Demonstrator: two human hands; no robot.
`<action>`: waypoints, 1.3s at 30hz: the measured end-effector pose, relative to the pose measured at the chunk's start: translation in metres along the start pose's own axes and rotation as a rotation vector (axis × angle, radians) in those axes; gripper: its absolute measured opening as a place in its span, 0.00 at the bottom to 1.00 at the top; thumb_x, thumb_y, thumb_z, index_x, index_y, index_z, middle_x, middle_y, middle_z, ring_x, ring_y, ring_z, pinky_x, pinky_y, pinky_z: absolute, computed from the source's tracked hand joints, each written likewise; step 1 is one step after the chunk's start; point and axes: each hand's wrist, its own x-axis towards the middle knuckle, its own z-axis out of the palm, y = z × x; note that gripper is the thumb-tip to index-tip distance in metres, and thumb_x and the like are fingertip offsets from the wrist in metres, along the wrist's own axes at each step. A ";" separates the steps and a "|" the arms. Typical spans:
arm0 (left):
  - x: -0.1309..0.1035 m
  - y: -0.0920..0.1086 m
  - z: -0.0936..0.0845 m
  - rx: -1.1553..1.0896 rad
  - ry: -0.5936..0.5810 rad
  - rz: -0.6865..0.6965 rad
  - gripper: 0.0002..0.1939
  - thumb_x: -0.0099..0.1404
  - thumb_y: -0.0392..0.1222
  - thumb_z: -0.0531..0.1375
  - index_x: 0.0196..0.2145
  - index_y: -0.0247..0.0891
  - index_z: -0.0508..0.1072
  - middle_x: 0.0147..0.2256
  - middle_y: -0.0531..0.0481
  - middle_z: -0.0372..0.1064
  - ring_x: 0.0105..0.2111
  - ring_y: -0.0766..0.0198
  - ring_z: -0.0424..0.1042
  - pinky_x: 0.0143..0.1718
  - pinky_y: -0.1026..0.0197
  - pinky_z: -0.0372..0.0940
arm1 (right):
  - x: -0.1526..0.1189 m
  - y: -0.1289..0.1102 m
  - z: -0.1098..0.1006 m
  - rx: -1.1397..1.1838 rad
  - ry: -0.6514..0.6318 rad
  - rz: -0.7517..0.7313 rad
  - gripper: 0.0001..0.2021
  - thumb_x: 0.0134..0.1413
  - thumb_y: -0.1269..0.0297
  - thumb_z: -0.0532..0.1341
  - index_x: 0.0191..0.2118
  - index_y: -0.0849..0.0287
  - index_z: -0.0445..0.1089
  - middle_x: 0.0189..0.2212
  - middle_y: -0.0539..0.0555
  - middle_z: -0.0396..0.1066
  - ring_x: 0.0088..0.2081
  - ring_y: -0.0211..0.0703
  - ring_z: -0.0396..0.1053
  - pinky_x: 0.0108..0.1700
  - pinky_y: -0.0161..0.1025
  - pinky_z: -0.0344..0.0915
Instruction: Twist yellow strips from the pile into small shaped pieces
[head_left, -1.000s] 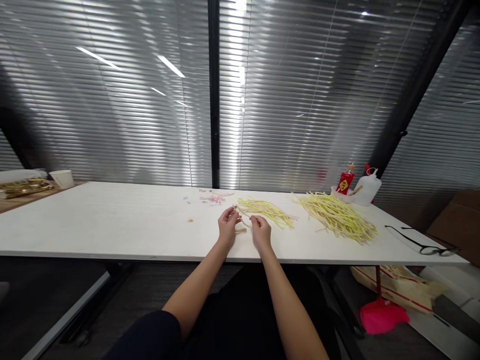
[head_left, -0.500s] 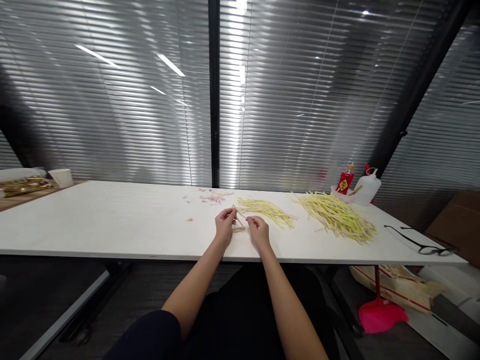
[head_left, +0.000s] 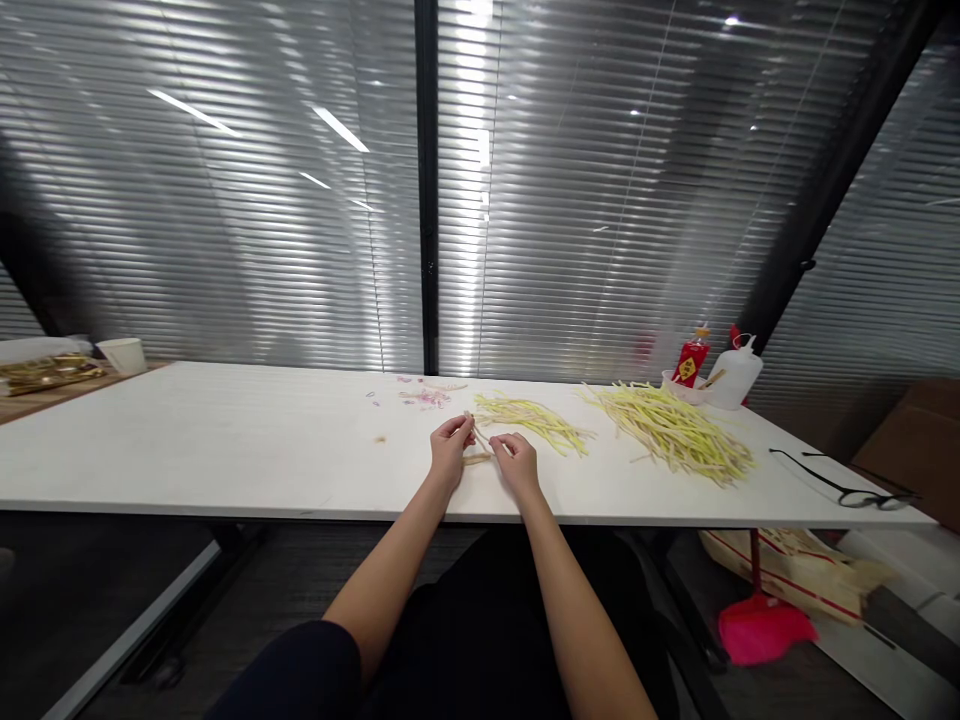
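Observation:
Over the table's front part, my left hand (head_left: 448, 448) pinches a pale thin strand (head_left: 481, 437), whose tip pokes up past the fingers. From there the strand slants down to my right hand (head_left: 516, 463), closed on its other end. Just under it, between the hands, a tan strip (head_left: 475, 459) shows near the tabletop; whether it is part of the same strand I cannot tell. Behind my right hand lies a small bunch of yellow-green stalks (head_left: 536, 420). Small pink and clear rings or bands (head_left: 427, 398) are scattered beyond my left hand.
To the right lies a larger heap of yellow-green stalks (head_left: 675, 430). Behind it stand a red bottle (head_left: 690, 360), a bowl (head_left: 684, 392) and a white squeeze bottle (head_left: 733, 375). Eyeglasses (head_left: 855, 495) rest near the right edge. A paper cup (head_left: 124, 356) is far left.
My right hand has shifted very slightly left, toward my left hand, and the strand's visible stretch has changed its slant a little. Both hands keep their pinch.

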 end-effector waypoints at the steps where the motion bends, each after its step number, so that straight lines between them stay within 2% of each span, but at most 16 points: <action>1: 0.000 0.000 0.000 -0.004 -0.002 -0.007 0.15 0.48 0.47 0.67 0.30 0.33 0.75 0.23 0.53 0.65 0.23 0.72 0.62 0.25 0.67 0.59 | 0.000 0.000 0.000 0.001 0.002 0.000 0.11 0.53 0.58 0.57 0.28 0.57 0.73 0.27 0.52 0.70 0.32 0.43 0.66 0.36 0.37 0.60; 9: -0.002 0.002 0.000 -0.034 0.000 -0.027 0.13 0.49 0.44 0.68 0.28 0.33 0.73 0.24 0.53 0.64 0.23 0.73 0.63 0.26 0.69 0.61 | 0.000 -0.001 0.000 0.032 0.006 0.005 0.11 0.53 0.58 0.57 0.29 0.57 0.74 0.28 0.52 0.69 0.33 0.43 0.65 0.37 0.37 0.60; 12: -0.001 0.003 0.000 -0.129 0.027 -0.048 0.12 0.48 0.42 0.68 0.27 0.33 0.72 0.24 0.54 0.64 0.23 0.74 0.64 0.26 0.70 0.62 | 0.001 0.000 0.001 0.069 0.071 0.046 0.12 0.51 0.57 0.60 0.37 0.57 0.73 0.30 0.51 0.67 0.30 0.40 0.62 0.34 0.36 0.61; 15: 0.001 0.005 -0.001 -0.265 0.092 -0.110 0.12 0.48 0.39 0.69 0.27 0.33 0.70 0.23 0.55 0.64 0.23 0.74 0.65 0.27 0.70 0.64 | 0.000 0.000 0.002 0.128 0.105 0.114 0.21 0.45 0.57 0.64 0.47 0.57 0.69 0.30 0.50 0.64 0.26 0.36 0.59 0.31 0.35 0.61; 17: 0.003 0.007 -0.002 -0.339 0.147 -0.150 0.11 0.48 0.36 0.68 0.26 0.33 0.69 0.23 0.55 0.64 0.23 0.74 0.65 0.28 0.71 0.65 | 0.000 0.001 0.004 0.187 0.089 0.130 0.25 0.42 0.58 0.66 0.49 0.58 0.67 0.31 0.50 0.63 0.25 0.35 0.59 0.30 0.34 0.62; 21: 0.006 0.008 -0.004 -0.439 0.226 -0.179 0.07 0.52 0.31 0.65 0.26 0.33 0.68 0.23 0.54 0.65 0.22 0.74 0.66 0.27 0.71 0.65 | -0.001 0.004 0.006 0.239 0.077 0.133 0.23 0.44 0.60 0.64 0.49 0.58 0.67 0.32 0.51 0.66 0.28 0.37 0.61 0.33 0.35 0.63; 26: 0.007 0.010 -0.005 -0.512 0.281 -0.178 0.06 0.56 0.28 0.62 0.26 0.33 0.68 0.24 0.54 0.65 0.22 0.76 0.66 0.26 0.73 0.65 | -0.001 0.007 0.005 0.171 0.014 0.080 0.24 0.43 0.62 0.65 0.50 0.58 0.69 0.34 0.52 0.67 0.28 0.37 0.61 0.34 0.37 0.64; 34: 0.009 0.012 -0.007 -0.523 0.309 -0.166 0.06 0.57 0.29 0.61 0.26 0.33 0.68 0.24 0.55 0.65 0.23 0.76 0.66 0.27 0.73 0.65 | -0.001 0.001 0.001 0.085 -0.016 -0.038 0.16 0.47 0.63 0.63 0.44 0.57 0.73 0.27 0.50 0.66 0.27 0.38 0.61 0.34 0.37 0.62; 39: 0.014 0.010 -0.012 -0.477 0.287 -0.158 0.06 0.56 0.30 0.62 0.26 0.34 0.68 0.24 0.55 0.64 0.23 0.75 0.65 0.29 0.72 0.65 | -0.001 0.001 0.002 0.073 -0.029 -0.087 0.12 0.48 0.64 0.63 0.40 0.56 0.75 0.25 0.49 0.65 0.26 0.38 0.61 0.33 0.37 0.61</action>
